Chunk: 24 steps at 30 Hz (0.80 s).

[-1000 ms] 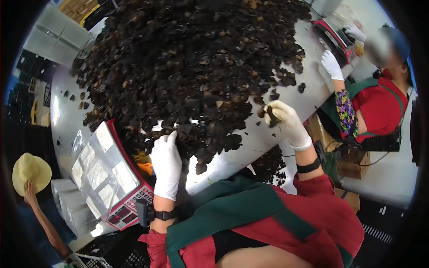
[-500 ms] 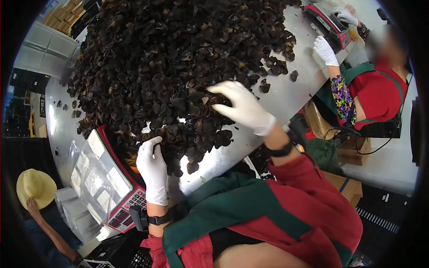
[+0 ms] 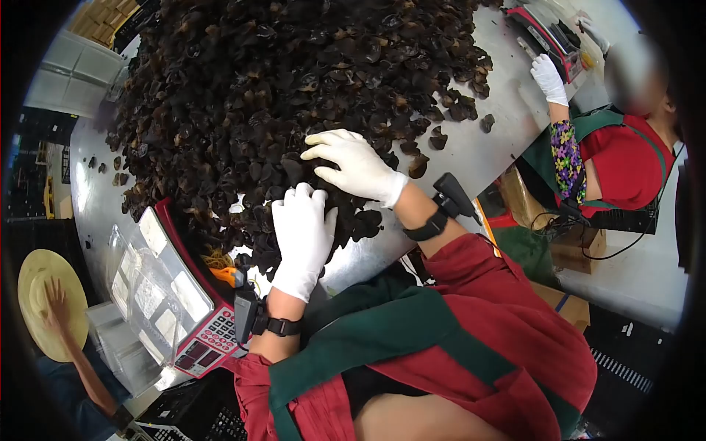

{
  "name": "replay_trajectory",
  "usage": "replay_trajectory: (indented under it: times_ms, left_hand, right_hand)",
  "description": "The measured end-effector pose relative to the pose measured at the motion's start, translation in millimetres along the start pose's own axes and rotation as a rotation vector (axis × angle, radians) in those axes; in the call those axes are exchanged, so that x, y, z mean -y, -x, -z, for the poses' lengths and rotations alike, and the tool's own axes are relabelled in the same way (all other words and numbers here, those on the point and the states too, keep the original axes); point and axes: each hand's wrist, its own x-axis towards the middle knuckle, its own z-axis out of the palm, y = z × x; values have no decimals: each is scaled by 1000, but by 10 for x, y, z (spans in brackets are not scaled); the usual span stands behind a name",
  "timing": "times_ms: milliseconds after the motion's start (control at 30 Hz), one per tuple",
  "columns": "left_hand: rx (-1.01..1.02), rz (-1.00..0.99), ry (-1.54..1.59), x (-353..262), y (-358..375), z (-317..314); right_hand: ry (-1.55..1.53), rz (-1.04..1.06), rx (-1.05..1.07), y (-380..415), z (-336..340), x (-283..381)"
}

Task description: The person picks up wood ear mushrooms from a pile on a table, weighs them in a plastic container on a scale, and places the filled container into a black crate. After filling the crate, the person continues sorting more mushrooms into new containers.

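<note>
A large heap of dark wood ear mushrooms (image 3: 294, 81) covers much of the metal table (image 3: 88, 191). My left hand (image 3: 303, 239), in a white glove, reaches into the near edge of the heap; its fingertips bend down onto the mushrooms and the thumb stands apart. Just above and right of it, my right hand (image 3: 357, 165), gloved too, lies over the heap with fingers spread and no mushroom visible in its grasp. The two hands are close together but apart. What lies beneath the palms is hidden.
A red scale (image 3: 209, 338) with a plastic-covered pan stands left of my left hand, an orange-handled tool (image 3: 226, 275) beside it. Across the table a co-worker's gloved hand (image 3: 548, 77) is by another scale (image 3: 548, 40). A person in a straw hat (image 3: 51, 301) is at lower left.
My left hand has moved right and farther into the heap, its fingers no longer pinched near the scale. My right hand has shifted left. The co-worker's hands have moved slightly.
</note>
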Motion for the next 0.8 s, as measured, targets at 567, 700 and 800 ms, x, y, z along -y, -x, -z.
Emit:
replay_trajectory:
  times_ms: [567,700,800]
  left_hand:
    - [87,347,1180,-77,428,311]
    - [108,204,918,-142,360,454]
    - [-67,103,583,54,194,373]
  right_hand:
    - [-612,-119,-21,624,373,757]
    - [-461,-407,210,958,1150,430]
    - [-64,-189,298,1239,1511,75]
